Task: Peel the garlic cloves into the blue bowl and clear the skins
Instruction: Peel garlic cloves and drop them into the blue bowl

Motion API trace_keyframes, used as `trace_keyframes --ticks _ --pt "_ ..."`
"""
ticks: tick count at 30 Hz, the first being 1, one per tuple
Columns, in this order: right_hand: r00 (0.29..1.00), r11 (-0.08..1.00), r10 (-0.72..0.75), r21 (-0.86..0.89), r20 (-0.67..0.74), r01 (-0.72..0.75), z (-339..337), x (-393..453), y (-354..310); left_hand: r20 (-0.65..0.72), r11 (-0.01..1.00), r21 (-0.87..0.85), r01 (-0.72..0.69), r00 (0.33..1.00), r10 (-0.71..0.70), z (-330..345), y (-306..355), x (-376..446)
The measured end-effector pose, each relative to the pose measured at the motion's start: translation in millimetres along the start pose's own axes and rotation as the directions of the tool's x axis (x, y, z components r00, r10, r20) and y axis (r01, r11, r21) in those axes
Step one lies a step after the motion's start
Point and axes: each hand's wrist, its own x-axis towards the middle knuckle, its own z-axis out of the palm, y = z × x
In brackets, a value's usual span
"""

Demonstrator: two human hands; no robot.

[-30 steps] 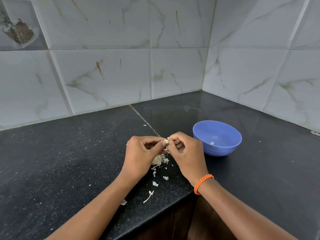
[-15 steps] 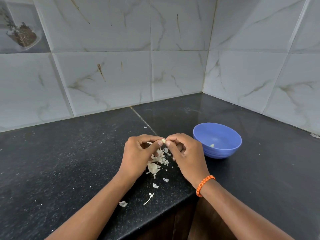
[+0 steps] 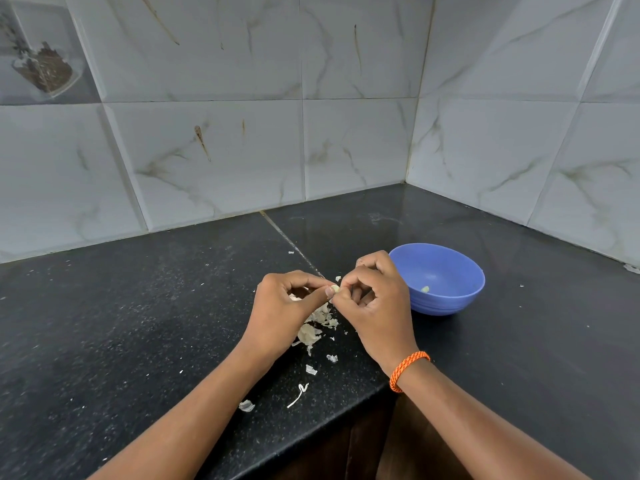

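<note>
A small pale garlic clove (image 3: 335, 289) is pinched between the fingertips of both hands above the black countertop. My left hand (image 3: 285, 311) grips it from the left with thumb and curled fingers. My right hand (image 3: 374, 306) pinches at it from the right, an orange cord band on its wrist. The blue bowl (image 3: 446, 268) stands just right of my right hand, with one small peeled piece (image 3: 425, 289) inside. A heap of papery garlic skins (image 3: 317, 323) lies on the counter under and between my hands.
Loose skin scraps (image 3: 311, 370) and a thin curl (image 3: 298, 394) trail toward the counter's front edge (image 3: 311, 441). Marbled wall tiles (image 3: 221, 157) close the corner behind and to the right. A tiny white chip (image 3: 291, 252) lies by the countertop seam.
Both hands have stayed together on the clove; the fingertips have worked slightly at it. The view has tilted a little, so the scene sits lower in the frame.
</note>
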Motion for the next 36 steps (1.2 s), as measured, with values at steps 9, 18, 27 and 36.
trace_keyframes --ticks 9,18,27,36 --pt "1.000 1.000 0.019 0.008 0.002 -0.019 -1 0 -1 0.021 1.000 -0.029 -0.006 1.000 0.006 -2 -2 2" --pt "0.996 0.997 0.073 -0.022 -0.041 -0.074 -5 1 2 0.046 0.999 -0.046 -0.007 0.999 0.009 -3 -3 3" --pt "0.997 0.996 0.075 -0.056 0.024 -0.074 -5 1 2 -0.028 0.997 0.064 -0.037 0.999 0.039 -8 -3 5" --pt "0.993 0.995 0.076 -0.070 0.090 -0.070 -8 1 -1 -0.038 0.956 0.280 -0.088 0.994 0.103 -11 2 3"
